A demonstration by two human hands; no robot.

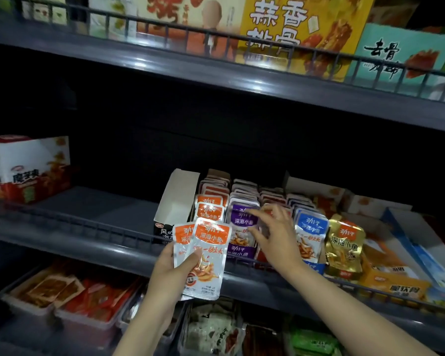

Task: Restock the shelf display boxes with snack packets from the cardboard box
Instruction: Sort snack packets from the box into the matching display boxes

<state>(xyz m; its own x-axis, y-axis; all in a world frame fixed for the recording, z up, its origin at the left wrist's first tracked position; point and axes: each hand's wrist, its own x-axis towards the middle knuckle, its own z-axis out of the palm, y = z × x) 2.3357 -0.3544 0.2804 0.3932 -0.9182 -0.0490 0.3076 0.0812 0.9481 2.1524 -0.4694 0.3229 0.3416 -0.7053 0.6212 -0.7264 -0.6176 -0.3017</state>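
1. Fanning slightly, two orange packets (206, 255) are gripped upright between the curled fingers and thumb of the left hand (174, 274), just near of the shelf rail (88, 226).
2. A purple packet (242, 224), foremost in its row, is pinched at its right edge by thumb and forefinger of the right hand (276, 236).
3. An orange row (210, 205) is stood to its left; blue packets (310, 227) and a gold packet (344, 242) are ranged to the right.
4. A white display box (176, 201) is set left of these rows, and a red-and-white carton (23, 168) far left.
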